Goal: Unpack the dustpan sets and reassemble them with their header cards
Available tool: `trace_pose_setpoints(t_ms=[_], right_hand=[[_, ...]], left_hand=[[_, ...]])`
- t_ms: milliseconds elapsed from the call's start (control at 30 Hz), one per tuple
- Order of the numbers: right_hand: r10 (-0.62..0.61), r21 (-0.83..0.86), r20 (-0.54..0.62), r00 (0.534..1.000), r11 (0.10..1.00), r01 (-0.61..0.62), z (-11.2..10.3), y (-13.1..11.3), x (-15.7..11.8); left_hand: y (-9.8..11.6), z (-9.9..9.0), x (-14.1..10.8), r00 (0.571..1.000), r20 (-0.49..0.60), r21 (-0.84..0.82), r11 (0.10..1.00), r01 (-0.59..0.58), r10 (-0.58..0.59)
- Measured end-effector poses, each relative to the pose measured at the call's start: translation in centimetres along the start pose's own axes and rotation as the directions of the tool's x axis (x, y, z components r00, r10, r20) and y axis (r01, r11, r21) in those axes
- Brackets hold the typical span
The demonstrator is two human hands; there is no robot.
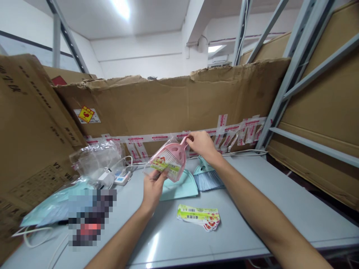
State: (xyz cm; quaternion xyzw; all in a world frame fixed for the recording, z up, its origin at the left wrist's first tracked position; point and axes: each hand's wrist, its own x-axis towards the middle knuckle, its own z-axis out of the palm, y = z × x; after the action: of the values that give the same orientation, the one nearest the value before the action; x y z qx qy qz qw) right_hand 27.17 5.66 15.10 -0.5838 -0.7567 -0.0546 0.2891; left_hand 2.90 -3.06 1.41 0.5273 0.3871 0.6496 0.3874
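Left hand (153, 188) low, right hand (203, 145) higher

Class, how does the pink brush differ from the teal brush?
The pink brush has whitish bristles; the teal brush has blue ones. The pink brush is held above the table; the teal brush rests on it. Both have bristles fanning from a coloured head.

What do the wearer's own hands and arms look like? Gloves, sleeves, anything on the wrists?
Left hand and right hand are ungloved. Left forearm and right forearm show bare: no sleeve, watch, cable or marking visible. Rings: can't tell.
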Motion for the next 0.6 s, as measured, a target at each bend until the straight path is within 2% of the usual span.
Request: trace_pose_setpoints(t_ms=[167,267,400,500,533,600], right_hand=[[-0.007,-0.062,0.041,0.999,0.998,0.009,0.0,-0.2,-0.1],[-0.017,-0.027,0.048,0.999,0.999,0.018,0.2,-0.1,-0.2],[-0.075,0.18,-0.009,0.997,0.981,0.075,0.3,-0.2,-0.1],[-0.031,0.397,-0.045,0.998,0.916,0.047,0.0,-0.5,-0.1],[-0.013,0.468,-0.014,1.0,0.884,0.018,-0.1,-0.6,-0.2],[-0.047,0.592,0.129,0.991,0.805,-0.038,-0.4,-0.7,-0.4]], left_hand=[[0.0,-0.2,-0.1,1.0,0.004,0.07,0.997,-0.022,0.022],[0.2,0.1,-0.1,1.0,-0.015,0.066,0.998,-0.019,0.02],[0.4,0.5,0.6,0.99,-0.108,-0.142,0.987,0.078,-0.094],[0.4,0.5,1.4,0.97,-0.146,-0.335,0.932,0.138,-0.196],[0.4,0.4,1.7,0.962,-0.155,-0.39,0.909,0.15,-0.225],[0.3,0.2,2.0,0.942,-0.165,-0.481,0.858,0.181,-0.291]])
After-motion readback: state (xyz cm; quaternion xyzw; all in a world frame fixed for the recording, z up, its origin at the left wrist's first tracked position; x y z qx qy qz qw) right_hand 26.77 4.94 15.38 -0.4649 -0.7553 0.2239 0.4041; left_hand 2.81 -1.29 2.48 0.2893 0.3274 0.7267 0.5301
